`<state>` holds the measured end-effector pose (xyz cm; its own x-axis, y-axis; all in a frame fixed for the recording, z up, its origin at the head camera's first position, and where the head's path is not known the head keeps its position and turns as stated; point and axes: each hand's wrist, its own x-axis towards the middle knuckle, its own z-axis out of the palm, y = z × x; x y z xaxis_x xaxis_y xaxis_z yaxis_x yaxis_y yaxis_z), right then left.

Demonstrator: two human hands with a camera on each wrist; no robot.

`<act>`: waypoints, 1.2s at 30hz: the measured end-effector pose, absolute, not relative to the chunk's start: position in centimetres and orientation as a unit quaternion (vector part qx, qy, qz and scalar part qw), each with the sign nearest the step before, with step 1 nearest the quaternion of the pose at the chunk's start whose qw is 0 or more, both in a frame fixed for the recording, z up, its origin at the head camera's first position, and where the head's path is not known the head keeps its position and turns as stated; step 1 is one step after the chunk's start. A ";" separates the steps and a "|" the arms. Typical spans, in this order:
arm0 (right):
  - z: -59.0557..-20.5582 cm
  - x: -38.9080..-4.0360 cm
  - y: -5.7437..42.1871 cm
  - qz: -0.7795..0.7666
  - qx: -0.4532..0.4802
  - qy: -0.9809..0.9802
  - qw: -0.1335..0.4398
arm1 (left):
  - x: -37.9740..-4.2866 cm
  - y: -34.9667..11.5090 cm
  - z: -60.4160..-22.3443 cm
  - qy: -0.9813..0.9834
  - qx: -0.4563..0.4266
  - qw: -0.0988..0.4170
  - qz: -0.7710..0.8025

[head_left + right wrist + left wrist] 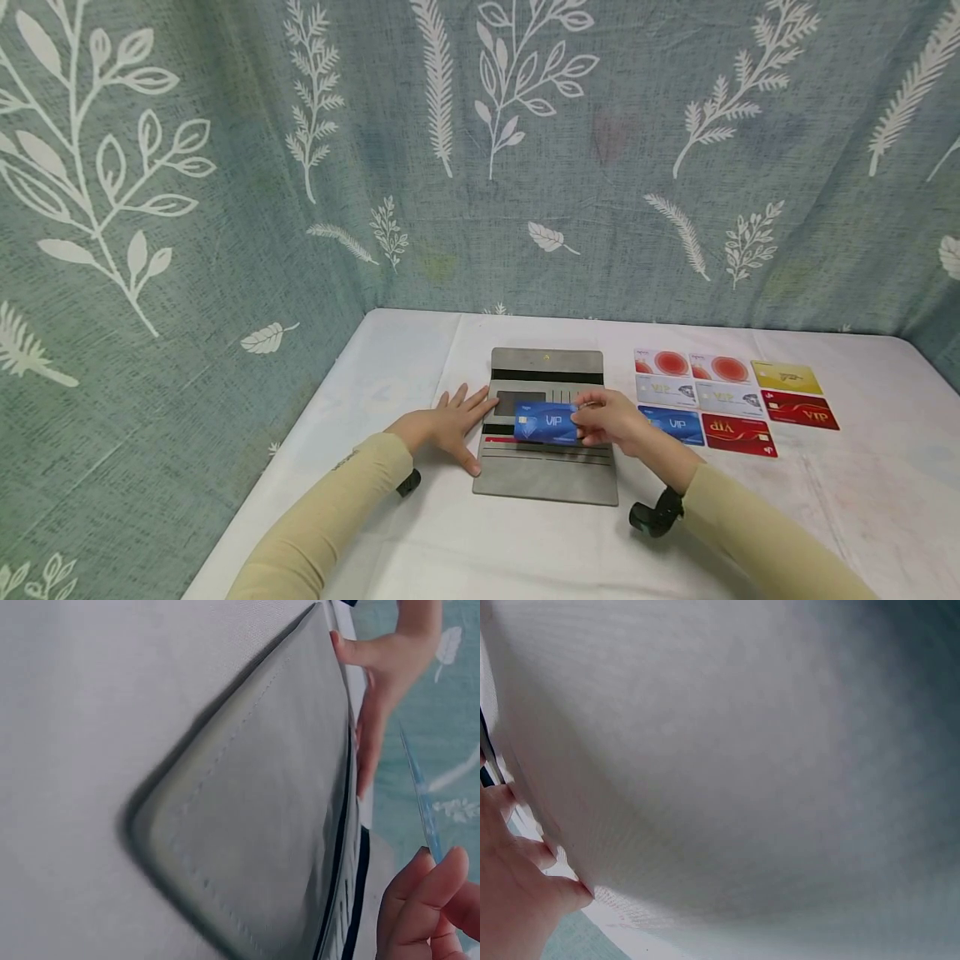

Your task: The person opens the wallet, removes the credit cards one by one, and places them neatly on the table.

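A grey wallet (546, 483) lies unfolded on the white table, with card slots across its lower part. Above its middle, my right hand (611, 423) pinches the right end of a blue VIP card (546, 422). In the right wrist view that card (420, 787) appears edge-on, raised off the wallet (255, 787). A thin red edge of another card (498, 439) shows in a slot, partly behind the blue one. My left hand (453, 423) rests with spread fingers at the wallet's left edge; the left wrist view catches its fingers (536, 851) only at the side.
Right of the wallet several cards lie in rows: red-and-white cards (720, 367), silver VIP cards (729, 399), a gold card (787, 377), red cards (738, 435) and another blue VIP card (675, 426). A leaf-patterned curtain (555, 200) stands behind the table (420, 350).
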<state>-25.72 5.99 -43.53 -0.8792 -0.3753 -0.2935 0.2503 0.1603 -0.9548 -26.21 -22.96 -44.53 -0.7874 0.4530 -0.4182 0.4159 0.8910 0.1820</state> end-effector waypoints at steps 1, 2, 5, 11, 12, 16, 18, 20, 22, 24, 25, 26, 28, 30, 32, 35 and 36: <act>-43.4 -25.6 6.3 -0.650 -0.045 0.719 0.243 | -26.2 -23.0 -44.6 0.945 0.231 0.230 0.039; -43.3 -25.5 6.6 -0.651 -0.048 0.717 0.244 | -26.3 -23.0 -44.6 0.945 0.231 0.230 0.041; -43.1 -25.3 7.5 -0.651 -0.060 0.715 0.247 | -26.4 -23.0 -44.7 0.944 0.231 0.230 0.043; -42.6 -25.0 9.4 -0.648 -0.051 0.719 0.247 | -26.3 -23.0 -44.6 0.943 0.232 0.234 0.045; -42.6 -24.9 9.7 -0.649 -0.047 0.719 0.245 | -26.3 -23.0 -44.6 0.943 0.232 0.235 0.045; -42.5 -24.9 11.0 -0.648 -0.045 0.720 0.243 | -26.2 -23.0 -44.6 0.943 0.230 0.236 0.047; -42.4 -24.8 11.6 -0.649 -0.045 0.719 0.244 | -26.2 -23.0 -44.6 0.943 0.229 0.236 0.047; -42.4 -24.8 12.2 -0.652 -0.045 0.716 0.247 | -26.3 -23.0 -44.6 0.944 0.229 0.235 0.047; -42.3 -24.7 12.8 -0.653 -0.040 0.715 0.248 | -26.3 -23.0 -44.7 0.943 0.230 0.234 0.046; -42.2 -24.6 13.5 -0.651 -0.035 0.716 0.248 | -26.3 -23.0 -44.7 0.943 0.232 0.234 0.047; -42.2 -24.6 13.8 -0.651 -0.033 0.717 0.248 | -26.3 -23.0 -44.7 0.943 0.233 0.234 0.047; -42.2 -24.6 14.2 -0.650 -0.028 0.718 0.249 | -26.3 -23.0 -44.7 0.943 0.232 0.235 0.047; -42.2 -24.7 15.0 -0.648 -0.025 0.718 0.250 | -26.3 -23.0 -44.7 0.943 0.231 0.236 0.047; -42.1 -24.7 15.8 -0.648 -0.024 0.718 0.251 | -26.3 -23.0 -44.5 0.943 0.230 0.237 0.049; -42.1 -24.7 16.6 -0.648 -0.019 0.718 0.253 | -26.3 -23.0 -44.4 0.942 0.229 0.239 0.052; -42.1 -24.6 17.8 -0.645 -0.009 0.721 0.252 | -26.2 -22.9 -44.3 0.941 0.230 0.241 0.056; -42.2 -24.6 18.2 -0.643 -0.005 0.723 0.252 | -26.2 -22.9 -44.3 0.941 0.229 0.242 0.055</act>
<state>-24.63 18.18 -42.19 -0.8729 -0.3317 -0.3578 0.3166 0.1728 -0.9327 -26.20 -22.91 -44.29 -0.7779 0.4584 -0.4298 0.4050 0.8887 0.2148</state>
